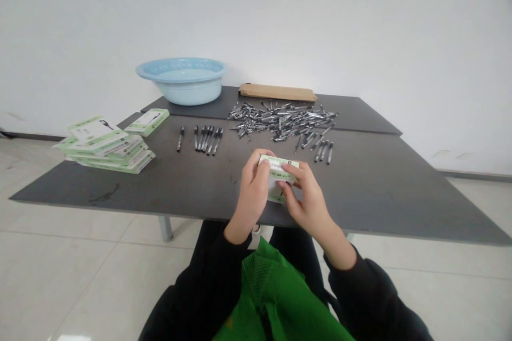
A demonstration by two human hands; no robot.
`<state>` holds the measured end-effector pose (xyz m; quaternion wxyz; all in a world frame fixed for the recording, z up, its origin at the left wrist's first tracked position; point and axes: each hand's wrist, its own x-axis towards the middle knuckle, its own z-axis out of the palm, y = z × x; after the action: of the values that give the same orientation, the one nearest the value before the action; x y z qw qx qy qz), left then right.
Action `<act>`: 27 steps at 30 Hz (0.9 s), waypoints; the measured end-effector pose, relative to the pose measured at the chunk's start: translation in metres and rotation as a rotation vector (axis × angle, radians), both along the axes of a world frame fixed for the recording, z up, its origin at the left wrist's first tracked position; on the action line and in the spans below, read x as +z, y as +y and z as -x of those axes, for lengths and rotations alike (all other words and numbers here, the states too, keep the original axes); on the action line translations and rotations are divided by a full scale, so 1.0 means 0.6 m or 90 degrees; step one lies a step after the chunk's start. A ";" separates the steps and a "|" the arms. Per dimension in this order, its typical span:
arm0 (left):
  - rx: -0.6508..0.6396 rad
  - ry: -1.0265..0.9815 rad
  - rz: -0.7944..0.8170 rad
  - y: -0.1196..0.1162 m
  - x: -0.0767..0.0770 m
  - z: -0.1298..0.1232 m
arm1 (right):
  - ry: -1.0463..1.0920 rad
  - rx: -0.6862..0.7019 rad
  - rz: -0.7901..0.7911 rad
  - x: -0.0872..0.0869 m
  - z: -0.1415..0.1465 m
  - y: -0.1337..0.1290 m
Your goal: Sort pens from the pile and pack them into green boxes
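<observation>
Both hands grip a small green-and-white pen box (276,190) just above the table's near edge. My left hand (254,184) is closed around its left end, thumb on the upper face. On the right end, my right hand (306,194) pinches the box, its fingers on the upper face and the thumb lower down. Whether anything is inside the box does not show. Beyond the hands lies a loose heap of pens (290,120), dark and clear. A short row of pens (208,139) lies side by side left of the heap, with a single pen (180,138) beside it.
At the left of the dark table (380,186) is an uneven stack of green-and-white boxes (108,144), with another box (148,121) behind it. A light blue basin (192,90) and a flat brown cardboard piece (278,92) stand at the back by the wall.
</observation>
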<state>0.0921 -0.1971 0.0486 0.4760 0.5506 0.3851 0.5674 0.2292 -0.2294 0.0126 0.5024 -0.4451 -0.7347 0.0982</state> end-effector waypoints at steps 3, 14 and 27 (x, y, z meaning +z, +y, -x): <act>-0.016 -0.027 0.020 0.001 -0.005 -0.001 | 0.013 0.005 0.008 -0.007 0.001 0.000; -0.081 -0.031 0.040 0.004 -0.012 0.018 | 0.117 -0.001 0.221 -0.039 0.008 0.004; 0.272 0.100 0.041 0.082 -0.076 0.187 | 0.273 0.142 0.418 0.019 0.043 0.127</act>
<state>-0.0203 -0.1478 0.0030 0.3306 0.4838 0.5467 0.5981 0.2032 -0.1532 0.0240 0.4619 -0.4687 -0.5865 0.4721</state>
